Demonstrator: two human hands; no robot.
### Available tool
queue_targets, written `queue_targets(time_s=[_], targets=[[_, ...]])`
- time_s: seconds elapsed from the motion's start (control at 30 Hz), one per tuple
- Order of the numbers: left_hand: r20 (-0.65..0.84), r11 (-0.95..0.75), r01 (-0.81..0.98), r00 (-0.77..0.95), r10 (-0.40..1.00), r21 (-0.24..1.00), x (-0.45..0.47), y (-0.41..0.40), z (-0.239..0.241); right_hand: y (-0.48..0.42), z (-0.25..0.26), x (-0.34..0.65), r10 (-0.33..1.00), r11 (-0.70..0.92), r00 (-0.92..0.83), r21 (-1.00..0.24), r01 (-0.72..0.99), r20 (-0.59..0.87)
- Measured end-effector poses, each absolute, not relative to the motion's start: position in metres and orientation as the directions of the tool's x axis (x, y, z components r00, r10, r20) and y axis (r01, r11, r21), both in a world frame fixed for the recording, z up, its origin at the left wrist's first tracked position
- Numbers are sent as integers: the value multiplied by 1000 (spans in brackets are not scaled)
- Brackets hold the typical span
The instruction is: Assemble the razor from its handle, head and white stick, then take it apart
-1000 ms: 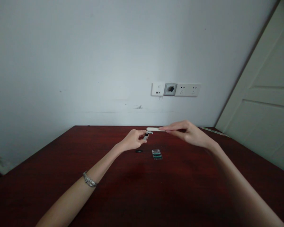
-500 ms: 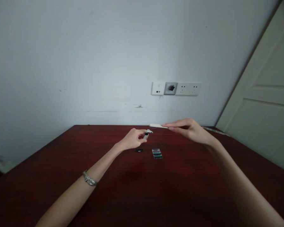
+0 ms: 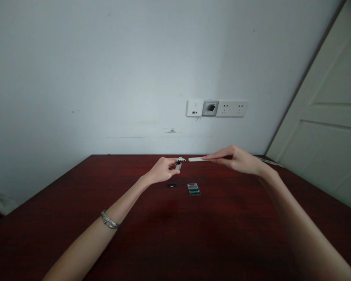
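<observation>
My left hand (image 3: 163,170) is raised over the dark red table (image 3: 76,218) and pinches a small silver and black piece (image 3: 179,163) between thumb and fingers. My right hand (image 3: 236,160) holds a slim white handle-like stick (image 3: 196,159) level, its tip pointing left and a short gap away from the small piece. On the table below lie a small black part (image 3: 171,185) and a clear case with green inserts (image 3: 193,189). A silver bracelet (image 3: 109,221) is on my left wrist.
The table's far edge meets a white wall with a row of sockets and switches (image 3: 217,109). A pale door (image 3: 324,132) stands at the right. A thin light strip (image 3: 270,161) lies at the table's far right corner.
My right hand drew the white stick to the right, away from the piece in my left hand, opening a gap. Both hands rose slightly. The parts on the table stayed put.
</observation>
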State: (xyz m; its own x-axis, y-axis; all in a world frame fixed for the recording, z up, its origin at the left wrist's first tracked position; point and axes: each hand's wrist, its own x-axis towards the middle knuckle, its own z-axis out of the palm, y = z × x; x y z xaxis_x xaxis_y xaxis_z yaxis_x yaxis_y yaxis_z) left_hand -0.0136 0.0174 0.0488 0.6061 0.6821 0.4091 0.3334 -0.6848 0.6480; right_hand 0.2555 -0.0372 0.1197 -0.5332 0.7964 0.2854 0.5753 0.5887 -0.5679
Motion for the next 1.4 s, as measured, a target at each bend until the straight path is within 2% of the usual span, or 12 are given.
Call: queue_targets(time_s=[0.17, 0.4, 0.6, 0.73, 1.03, 1.27, 1.4], targets=[[415, -705, 349, 617, 669, 618, -14, 17, 49, -41, 120, 254, 811, 575, -483, -600, 556, 330], [411, -720, 388, 624, 665, 576, -8, 18, 46, -47, 119, 230, 740, 636, -578, -635, 438, 342], [436, -720, 332, 618, 654, 609, -11, 18, 46, -36, 115, 252, 797, 567, -539, -647, 510, 274], [439, -716, 314, 617, 653, 624, -12, 18, 45, -37, 116, 255, 809, 555, -517, -655, 513, 280], [436, -747, 407, 625, 648, 526, -6, 15, 52, -49, 121, 228, 714, 646, -624, -642, 412, 318], [434, -762, 423, 640, 634, 491, -11, 17, 48, -44, 122, 245, 777, 585, -571, -641, 497, 266], [445, -775, 426, 645, 621, 466, -11, 20, 44, -48, 122, 239, 767, 611, -550, -638, 468, 331]])
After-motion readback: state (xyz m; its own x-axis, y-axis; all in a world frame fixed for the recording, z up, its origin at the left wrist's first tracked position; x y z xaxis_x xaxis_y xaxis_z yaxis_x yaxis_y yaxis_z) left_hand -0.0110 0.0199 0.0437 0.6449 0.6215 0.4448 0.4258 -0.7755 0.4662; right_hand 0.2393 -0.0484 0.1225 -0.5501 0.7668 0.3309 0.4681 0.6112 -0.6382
